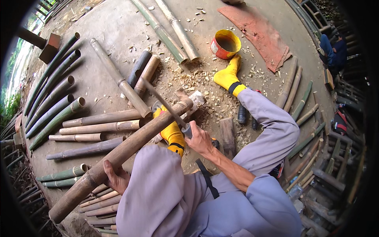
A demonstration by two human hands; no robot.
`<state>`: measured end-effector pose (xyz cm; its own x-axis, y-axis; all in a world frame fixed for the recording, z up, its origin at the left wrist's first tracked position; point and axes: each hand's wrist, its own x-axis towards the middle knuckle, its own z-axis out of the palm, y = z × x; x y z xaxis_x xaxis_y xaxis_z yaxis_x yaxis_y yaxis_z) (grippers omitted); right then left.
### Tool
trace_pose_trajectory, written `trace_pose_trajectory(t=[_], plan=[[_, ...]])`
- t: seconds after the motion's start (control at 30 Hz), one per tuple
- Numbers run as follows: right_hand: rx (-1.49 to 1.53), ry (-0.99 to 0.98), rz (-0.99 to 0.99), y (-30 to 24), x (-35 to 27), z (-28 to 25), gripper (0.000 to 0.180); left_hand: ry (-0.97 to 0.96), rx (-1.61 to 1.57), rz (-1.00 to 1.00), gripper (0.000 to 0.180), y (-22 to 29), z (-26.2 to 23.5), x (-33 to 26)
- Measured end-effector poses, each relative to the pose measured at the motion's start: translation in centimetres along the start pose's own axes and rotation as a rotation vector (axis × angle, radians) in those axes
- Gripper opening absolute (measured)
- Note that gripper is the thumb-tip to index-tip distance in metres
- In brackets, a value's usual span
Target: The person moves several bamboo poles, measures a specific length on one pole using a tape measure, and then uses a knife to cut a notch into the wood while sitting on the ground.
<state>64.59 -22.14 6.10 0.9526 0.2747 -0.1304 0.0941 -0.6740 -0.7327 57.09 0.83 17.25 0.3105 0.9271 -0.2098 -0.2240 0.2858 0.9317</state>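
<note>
My left hand (115,178) is closed round a thick brown bamboo pole (130,146), gripping it toward its lower left end. The pole slants up to the right across my raised leg. In my right hand (200,138) is the grey handle of a long-bladed knife (164,102). Its narrow blade points up and left and crosses the pole near the far end. That end lies by a pale, chipped wooden block (197,100). My left foot in a yellow sock (171,132) is beside the pole, partly hidden by it.
Cut bamboo lengths (98,128) lie in rows to the left and right. Wood chips (189,79) litter the ground ahead. A red and yellow bucket (226,44) with liquid stands beyond my right foot (229,75), near a red sheet (256,35). Another person (333,49) is at far right.
</note>
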Motion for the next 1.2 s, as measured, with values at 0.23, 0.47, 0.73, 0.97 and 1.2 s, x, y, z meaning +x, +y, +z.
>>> trace_pose_trajectory(t=[0.23,0.47,0.73,0.97,1.2], plan=[[-0.05,0.089,0.259,4.6,2.1,-1.3,0.04,-0.182,-0.114,-0.131,0.057,0.3,-2.5,4.0],[-0.043,0.117,0.308,4.7,-0.3,1.3,0.047,-0.204,-0.35,-0.048,0.019,-2.1,0.1,16.1],[0.389,0.2,0.117,2.4,-1.3,-6.0,0.061,-0.081,-0.245,-0.226,0.024,-5.5,4.8,18.3],[0.115,-0.064,0.017,-4.8,-2.8,-7.1,0.052,-0.302,-0.321,-0.601,0.028,-9.6,9.9,18.4],[0.589,-0.082,0.174,-8.3,-0.6,-3.1,0.051,-0.81,-0.582,-0.747,0.043,-11.2,11.0,16.2]])
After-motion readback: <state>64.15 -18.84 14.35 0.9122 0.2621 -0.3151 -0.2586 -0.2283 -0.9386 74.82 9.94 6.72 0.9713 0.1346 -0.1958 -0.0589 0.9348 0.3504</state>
